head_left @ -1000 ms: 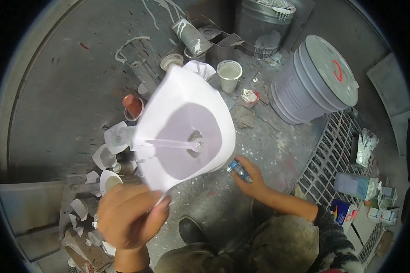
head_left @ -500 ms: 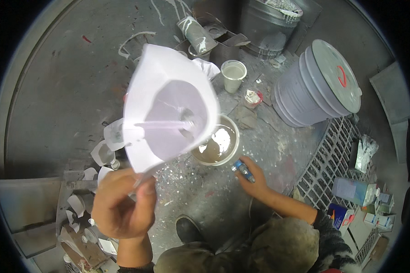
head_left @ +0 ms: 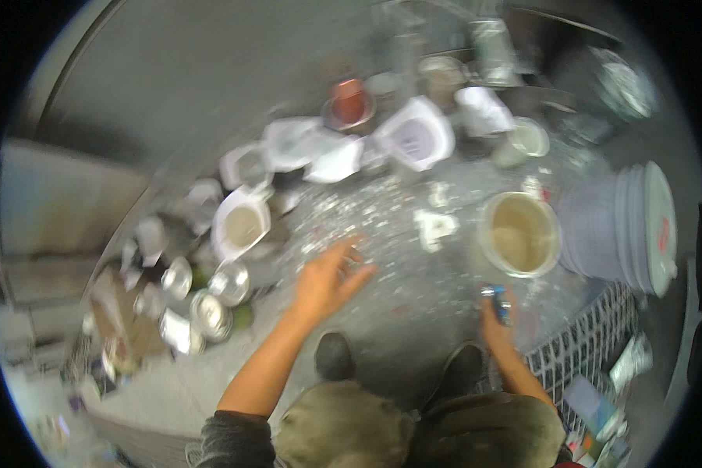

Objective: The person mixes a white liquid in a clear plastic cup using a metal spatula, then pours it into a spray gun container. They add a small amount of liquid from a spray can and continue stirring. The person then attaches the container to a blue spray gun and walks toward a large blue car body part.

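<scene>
My left hand (head_left: 325,278) is held over the speckled floor with its fingers apart and nothing in them. In my right hand (head_left: 497,327) is a small blue and silver tool (head_left: 501,299); motion blur hides its exact kind. Just beyond that hand stands a clear bucket (head_left: 526,274) holding beige liquid. A white paper cone strainer (head_left: 415,140) with a lilac mesh middle sits farther off, ahead of my hands. To the left of my left hand is another white paper strainer (head_left: 242,225), its middle beige.
A large lidded pail (head_left: 612,226) lies tilted at the right, above a metal grate (head_left: 569,343). A plastic cup (head_left: 521,144) and an orange-red cup (head_left: 349,103) stand at the back. Several open cans (head_left: 210,316) and paper strainers crowd the left.
My left hand has let go of the white paper strainer it held up and is now lower and empty. My right hand keeps the blue and silver tool. The view has swung left.
</scene>
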`<state>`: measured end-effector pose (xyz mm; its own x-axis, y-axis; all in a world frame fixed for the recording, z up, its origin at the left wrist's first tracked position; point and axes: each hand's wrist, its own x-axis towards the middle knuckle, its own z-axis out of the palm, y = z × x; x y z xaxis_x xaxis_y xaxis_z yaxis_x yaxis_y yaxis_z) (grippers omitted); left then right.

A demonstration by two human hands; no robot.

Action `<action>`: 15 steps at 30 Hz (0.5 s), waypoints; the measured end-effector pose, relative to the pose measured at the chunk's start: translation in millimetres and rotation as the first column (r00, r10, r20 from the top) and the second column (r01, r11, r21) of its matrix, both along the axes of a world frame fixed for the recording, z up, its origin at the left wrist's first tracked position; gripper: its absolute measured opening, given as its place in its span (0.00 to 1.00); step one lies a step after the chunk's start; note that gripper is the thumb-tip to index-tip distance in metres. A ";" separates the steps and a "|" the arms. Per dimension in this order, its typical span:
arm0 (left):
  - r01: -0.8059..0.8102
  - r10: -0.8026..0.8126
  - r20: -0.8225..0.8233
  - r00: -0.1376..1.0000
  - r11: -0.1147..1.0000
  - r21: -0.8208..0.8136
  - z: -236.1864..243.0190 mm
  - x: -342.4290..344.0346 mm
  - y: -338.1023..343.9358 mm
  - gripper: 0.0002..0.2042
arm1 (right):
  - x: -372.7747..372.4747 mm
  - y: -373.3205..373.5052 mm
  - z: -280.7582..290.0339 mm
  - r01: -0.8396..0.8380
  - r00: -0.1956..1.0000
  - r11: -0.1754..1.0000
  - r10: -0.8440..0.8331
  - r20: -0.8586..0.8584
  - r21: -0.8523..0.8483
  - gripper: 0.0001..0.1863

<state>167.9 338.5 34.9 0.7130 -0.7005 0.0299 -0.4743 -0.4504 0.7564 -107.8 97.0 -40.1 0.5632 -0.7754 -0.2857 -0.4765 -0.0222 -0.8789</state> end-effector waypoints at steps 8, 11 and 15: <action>-0.395 0.276 0.444 0.852 0.896 0.200 19.2 -2.1 194.5 0.11 | -21.8 -10.4 42.7 -0.148 0.987 0.977 0.135 0.087 0.155 0.17; -0.477 0.268 0.487 0.831 0.794 0.377 26.7 27.3 250.7 0.35 | -33.2 -14.3 54.4 -0.001 0.996 0.952 0.030 -0.089 0.308 0.26; -0.299 0.084 0.334 0.939 0.679 0.670 15.7 54.8 289.2 0.55 | -54.4 -8.0 73.0 0.129 0.967 0.963 -0.070 -0.244 0.235 0.29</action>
